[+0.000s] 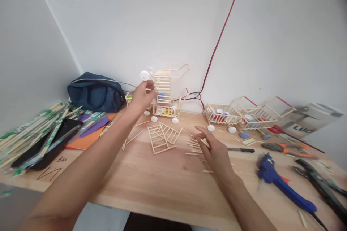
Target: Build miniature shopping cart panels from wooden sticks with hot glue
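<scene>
My left hand [141, 97] reaches to the back of the wooden table [162, 184] and grips a small cart built of thin wooden sticks [166, 83]. That cart is tipped on end, with white bottle-cap wheels [145, 75], and rests on another stick cart [166, 110]. My right hand [214, 149] hovers low over a scatter of loose wooden sticks [193, 145], fingers stretched out, touching or nearly touching them. Two flat stick ladder frames [162, 137] lie between my hands.
A dark blue bag [94, 94] sits at the back left, beside packs of chopsticks [35, 130] and coloured sheets. More stick carts [238, 113] stand at the right. A blue glue gun [282, 184], pliers [290, 148], a knife [241, 149] and red-black wire [217, 50] lie nearby.
</scene>
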A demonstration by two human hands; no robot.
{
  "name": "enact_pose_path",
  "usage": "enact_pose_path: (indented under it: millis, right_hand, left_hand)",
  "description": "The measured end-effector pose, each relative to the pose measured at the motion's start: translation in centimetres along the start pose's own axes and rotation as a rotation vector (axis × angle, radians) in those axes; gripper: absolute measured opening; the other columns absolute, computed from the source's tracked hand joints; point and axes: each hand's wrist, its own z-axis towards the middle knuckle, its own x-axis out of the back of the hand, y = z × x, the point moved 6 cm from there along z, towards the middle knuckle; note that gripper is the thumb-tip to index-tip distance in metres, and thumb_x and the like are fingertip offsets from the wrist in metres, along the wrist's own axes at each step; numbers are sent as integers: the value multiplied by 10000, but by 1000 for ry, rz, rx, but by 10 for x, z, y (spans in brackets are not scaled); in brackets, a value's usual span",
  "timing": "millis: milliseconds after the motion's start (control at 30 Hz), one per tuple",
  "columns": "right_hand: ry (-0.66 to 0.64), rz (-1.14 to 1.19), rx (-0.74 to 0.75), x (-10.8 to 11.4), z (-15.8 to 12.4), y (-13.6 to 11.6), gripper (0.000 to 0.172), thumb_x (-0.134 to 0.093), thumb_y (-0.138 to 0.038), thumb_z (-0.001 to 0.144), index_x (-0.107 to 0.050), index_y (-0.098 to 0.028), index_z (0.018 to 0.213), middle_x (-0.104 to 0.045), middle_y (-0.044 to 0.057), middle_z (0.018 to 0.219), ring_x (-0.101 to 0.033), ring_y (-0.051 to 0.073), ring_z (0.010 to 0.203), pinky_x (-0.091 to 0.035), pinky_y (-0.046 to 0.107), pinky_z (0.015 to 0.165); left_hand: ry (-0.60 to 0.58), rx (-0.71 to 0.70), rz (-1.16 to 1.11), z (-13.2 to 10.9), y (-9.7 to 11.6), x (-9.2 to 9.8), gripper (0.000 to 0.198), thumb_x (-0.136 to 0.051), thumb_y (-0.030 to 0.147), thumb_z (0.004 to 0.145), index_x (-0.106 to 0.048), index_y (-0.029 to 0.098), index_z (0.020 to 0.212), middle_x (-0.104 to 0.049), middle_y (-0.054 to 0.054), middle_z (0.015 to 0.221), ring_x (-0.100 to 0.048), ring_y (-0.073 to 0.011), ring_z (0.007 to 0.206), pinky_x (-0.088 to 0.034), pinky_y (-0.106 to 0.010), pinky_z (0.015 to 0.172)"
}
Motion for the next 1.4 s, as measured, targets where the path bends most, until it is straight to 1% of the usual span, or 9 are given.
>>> enact_pose_path:
  millis: [133,267,433,700,933,1100,1167,1267,1400]
  right_hand:
    - [-15,10,-7,-1,-3,6,451,-475,-179,893,-472,-258,1337,-724,27,1011,-696,173,912,-530,278,795]
    - [-30,23,-9,-2,-4,4,450,-477,-172,896,-469,-253,1339,-720,31,1013,-689,169,920,-518,268,803]
    - [-47,36,-22,-2,-4,2,436,-480,-174,897,-484,-255,1326,-718,16,989,-688,143,867,-509,229,775]
    - [-62,51,-47,-4,-5,1,414,-483,-183,892,-507,-251,1300,-725,5,981,-689,129,812,-510,201,712]
    - [-86,57,-34,-7,-5,0,386,-478,-192,898,-524,-237,1279,-722,20,1000,-691,142,882,-509,220,779]
    - [-93,60,-37,-9,-5,1,395,-473,-193,899,-520,-236,1289,-720,22,998,-688,141,908,-506,210,768]
    - [-97,54,-44,-10,-5,2,395,-476,-196,898,-521,-243,1288,-720,17,999,-689,138,894,-506,208,761]
    - [-99,45,-43,-10,-5,2,387,-476,-202,898,-528,-247,1278,-719,14,996,-691,133,850,-506,213,759]
    - [-98,46,-35,-11,-5,3,382,-464,-200,900,-529,-244,1273,-718,15,982,-689,131,835,-504,209,744]
  left_hand:
    - [-49,-112,356,10,11,-12,321,-549,201,778,-591,114,1084,-651,-116,1032,-626,-238,914,-458,-348,845]
    - [-99,-192,578,7,19,-28,334,-491,171,818,-567,121,1140,-611,-159,1106,-585,-286,1015,-432,-399,901]
    - [-107,-221,668,6,25,-38,357,-453,154,835,-544,138,1180,-587,-160,1126,-562,-298,1049,-429,-413,907]
    - [-112,-247,696,13,32,-35,362,-483,160,823,-572,168,1174,-619,-132,1117,-566,-282,1059,-432,-399,910]
    - [-103,-253,636,18,32,-27,339,-537,193,797,-621,155,1124,-661,-105,1036,-605,-245,945,-440,-363,871]
    - [-114,-357,624,9,34,-33,322,-545,159,771,-635,150,1080,-651,-105,1001,-585,-250,968,-433,-359,879]
    - [-102,-366,584,7,33,-35,317,-550,166,765,-644,152,1068,-647,-102,986,-582,-249,957,-435,-364,876]
    - [-62,-266,372,11,25,-30,320,-596,180,725,-672,153,1035,-666,-76,941,-597,-216,874,-447,-347,853]
    - [-6,-82,-81,20,12,-19,374,-661,222,650,-696,126,1010,-688,-54,900,-592,-169,769,-465,-298,752]
